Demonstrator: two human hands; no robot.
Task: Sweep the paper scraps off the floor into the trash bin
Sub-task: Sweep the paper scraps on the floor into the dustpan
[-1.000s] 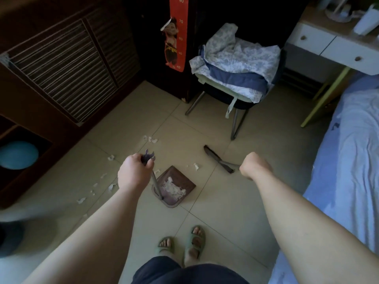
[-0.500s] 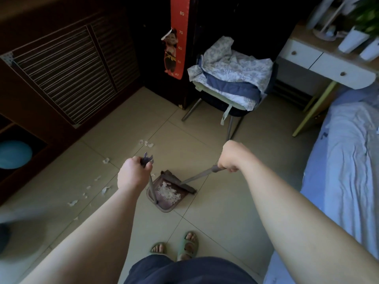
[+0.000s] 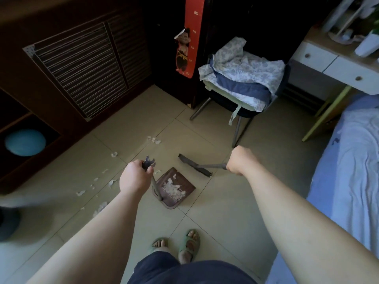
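My left hand (image 3: 134, 177) grips the upright handle of a brown dustpan (image 3: 184, 182), which rests on the tiled floor with a pile of white paper scraps inside. My right hand (image 3: 241, 159) grips the handle of a dark broom (image 3: 194, 165); its brush head lies on the floor just beyond the pan's open edge. More white paper scraps (image 3: 111, 182) are scattered on the tiles left of the pan, and a few lie farther off (image 3: 153, 140). No trash bin shows clearly.
A chair (image 3: 238, 128) piled with folded bedding stands behind the pan. A dark cabinet (image 3: 82, 68) with slatted doors runs along the left. A bed (image 3: 352, 160) fills the right side, a desk (image 3: 332, 64) stands at the back right. My sandalled feet (image 3: 189, 243) stand below the pan.
The broom head was at the pan's mouth half a second ago; my right hand has since swung it back out, beyond the pan. The dustpan has stayed in place.
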